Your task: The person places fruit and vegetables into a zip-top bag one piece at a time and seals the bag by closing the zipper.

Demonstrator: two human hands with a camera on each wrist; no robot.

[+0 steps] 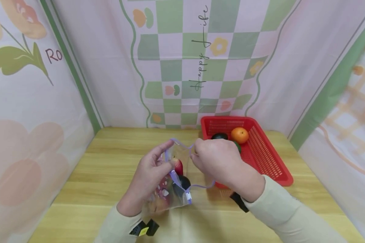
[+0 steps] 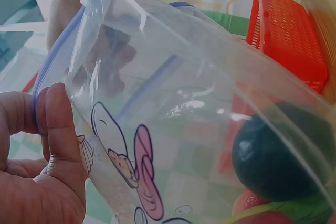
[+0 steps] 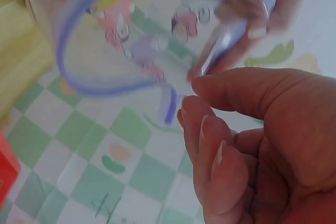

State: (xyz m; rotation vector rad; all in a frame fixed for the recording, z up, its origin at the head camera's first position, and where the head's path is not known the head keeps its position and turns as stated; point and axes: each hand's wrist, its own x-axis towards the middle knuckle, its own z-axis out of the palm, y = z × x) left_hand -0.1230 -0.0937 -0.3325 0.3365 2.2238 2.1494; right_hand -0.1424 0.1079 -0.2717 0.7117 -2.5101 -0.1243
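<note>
A clear zip bag (image 1: 180, 199) with a purple zip edge and pink cartoon prints gapes between my hands. My left hand (image 1: 150, 177) pinches its near left edge between thumb and fingers; the left wrist view shows the purple zip edge (image 2: 50, 66) in that grip. On the opposite side, my right hand (image 1: 217, 162) pinches the rim with thumb and fingertips. In the bag lie a red fruit (image 1: 178, 166) and a dark round fruit (image 2: 283, 153). Something orange (image 1: 161, 204) shows low in the bag. A white slider (image 1: 188, 195) sits on the zip.
A red perforated basket (image 1: 272, 152) stands at the right of the wooden table (image 1: 88, 172). It holds an orange (image 1: 239, 135), a black fruit (image 1: 219, 136) and a green one (image 1: 238, 147), partly behind my right hand. Printed curtains (image 1: 194, 74) enclose the table's back and sides.
</note>
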